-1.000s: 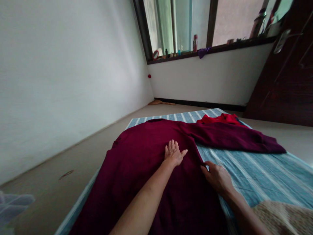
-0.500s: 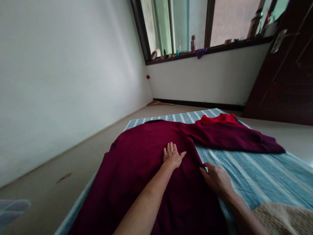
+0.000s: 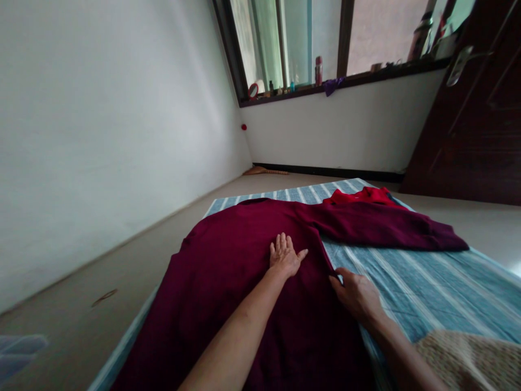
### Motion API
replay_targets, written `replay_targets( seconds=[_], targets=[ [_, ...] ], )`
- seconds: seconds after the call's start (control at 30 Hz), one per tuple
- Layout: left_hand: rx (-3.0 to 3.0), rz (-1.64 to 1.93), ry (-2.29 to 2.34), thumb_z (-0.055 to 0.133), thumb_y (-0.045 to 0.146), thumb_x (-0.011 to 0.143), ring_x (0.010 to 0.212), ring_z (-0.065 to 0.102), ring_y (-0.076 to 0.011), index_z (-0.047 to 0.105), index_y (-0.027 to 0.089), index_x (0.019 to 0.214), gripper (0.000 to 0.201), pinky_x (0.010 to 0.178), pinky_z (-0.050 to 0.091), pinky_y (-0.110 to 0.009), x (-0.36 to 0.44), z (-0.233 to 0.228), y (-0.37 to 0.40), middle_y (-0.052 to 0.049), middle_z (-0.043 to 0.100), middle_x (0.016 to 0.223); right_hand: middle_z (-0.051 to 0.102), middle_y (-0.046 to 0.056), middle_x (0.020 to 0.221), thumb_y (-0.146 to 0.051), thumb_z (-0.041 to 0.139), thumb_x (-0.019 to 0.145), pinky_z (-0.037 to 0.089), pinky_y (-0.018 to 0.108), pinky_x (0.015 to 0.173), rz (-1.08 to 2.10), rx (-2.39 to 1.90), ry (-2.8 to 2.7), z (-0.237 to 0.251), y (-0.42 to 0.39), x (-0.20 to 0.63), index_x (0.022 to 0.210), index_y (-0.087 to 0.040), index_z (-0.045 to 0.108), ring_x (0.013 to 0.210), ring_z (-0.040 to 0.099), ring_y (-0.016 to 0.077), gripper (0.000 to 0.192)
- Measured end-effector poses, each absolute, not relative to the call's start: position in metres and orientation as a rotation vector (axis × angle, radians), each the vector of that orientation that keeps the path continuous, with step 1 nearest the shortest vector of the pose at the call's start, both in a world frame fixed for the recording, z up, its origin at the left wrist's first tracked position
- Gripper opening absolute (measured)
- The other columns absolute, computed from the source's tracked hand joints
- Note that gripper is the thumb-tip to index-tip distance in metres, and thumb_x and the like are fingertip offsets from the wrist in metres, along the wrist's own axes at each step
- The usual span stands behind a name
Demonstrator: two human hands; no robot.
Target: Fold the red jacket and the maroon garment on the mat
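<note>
Sweater: maroon sweater (image 3: pixel 244 282), spread front-down or front-up (cannot tell which) over the striped sheet (image 3: pixel 427 288); body runs from the near edge of the view to the collar at the far end.
Sleeve: one sleeve (image 3: pixel 386 231) lies straight out to the right across the sheet, cuff near the sheet's right border; the other sleeve is not clearly seen, seemingly tucked at the left side.
Left hand: left hand (image 3: pixel 285 256) lies palm down on the chest of the sweater, fingers spread wide and flat, holding nothing; judged to be pinning the cloth so it does not slide.
Right hand: right hand (image 3: pixel 356 296) sits at the sweater's right side seam, just below the armpit, fingers closed narrowly on the edge of the cloth; judged to be a pinch for pulling that side taut.
Red garment: a red garment (image 3: pixel 364 196) lies at the far end of the sheet, touching the sleeve's far side.
Edges: the sweater's left side overhangs or reaches the sheet's left border, beside bare floor (image 3: pixel 81 282); its right side stops well short of the sheet's right border.
Open room: bare sheet lies to the right of the body, below the sleeve; a patterned cloth (image 3: pixel 468 361) occupies the near right corner.
</note>
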State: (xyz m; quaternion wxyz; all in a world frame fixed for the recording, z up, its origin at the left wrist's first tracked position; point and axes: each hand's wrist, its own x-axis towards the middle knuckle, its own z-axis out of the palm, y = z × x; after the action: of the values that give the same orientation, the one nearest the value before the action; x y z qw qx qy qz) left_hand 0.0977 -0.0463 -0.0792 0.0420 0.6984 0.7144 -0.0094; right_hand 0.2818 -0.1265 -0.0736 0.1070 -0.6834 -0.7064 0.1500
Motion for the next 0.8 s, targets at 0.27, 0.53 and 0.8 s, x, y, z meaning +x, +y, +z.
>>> replay_targets(
  seconds=[0.27,0.53,0.8],
  targets=[
    [2.109,-0.031,2.180,0.011,0.067,0.086,0.140,0.006,-0.0268,0.022,0.007,0.144,0.084,0.112,0.010,-0.047,0.101,-0.082,-0.045,-0.014,0.012,0.153,0.070,0.006,0.080,-0.040,0.038,0.092,0.037,0.028,0.061,0.434,-2.029,-2.084,-0.074,-0.125,0.283,0.102,-0.022,0.061,0.080,0.066,0.0216,0.031],
    [2.130,-0.062,2.067,0.006,0.069,0.085,0.140,0.005,-0.0265,0.019,0.006,0.145,0.088,0.112,0.011,-0.046,0.103,-0.073,-0.069,-0.014,0.011,0.153,0.070,0.005,0.078,-0.040,0.039,0.091,0.036,0.028,0.060,0.423,-2.031,-2.085,-0.072,-0.126,0.284,0.103,-0.022,0.062,0.079,0.066,0.0216,0.031],
    [2.200,-0.085,2.005,0.009,0.069,0.085,0.140,0.000,-0.0264,0.017,0.004,0.144,0.088,0.112,0.008,-0.046,0.104,-0.072,-0.092,-0.015,0.007,0.153,0.070,0.006,0.080,-0.041,0.039,0.091,0.037,0.028,0.061,0.400,-2.035,-2.079,-0.072,-0.127,0.284,0.103,-0.022,0.063,0.081,0.066,0.0217,0.032]
  ],
)
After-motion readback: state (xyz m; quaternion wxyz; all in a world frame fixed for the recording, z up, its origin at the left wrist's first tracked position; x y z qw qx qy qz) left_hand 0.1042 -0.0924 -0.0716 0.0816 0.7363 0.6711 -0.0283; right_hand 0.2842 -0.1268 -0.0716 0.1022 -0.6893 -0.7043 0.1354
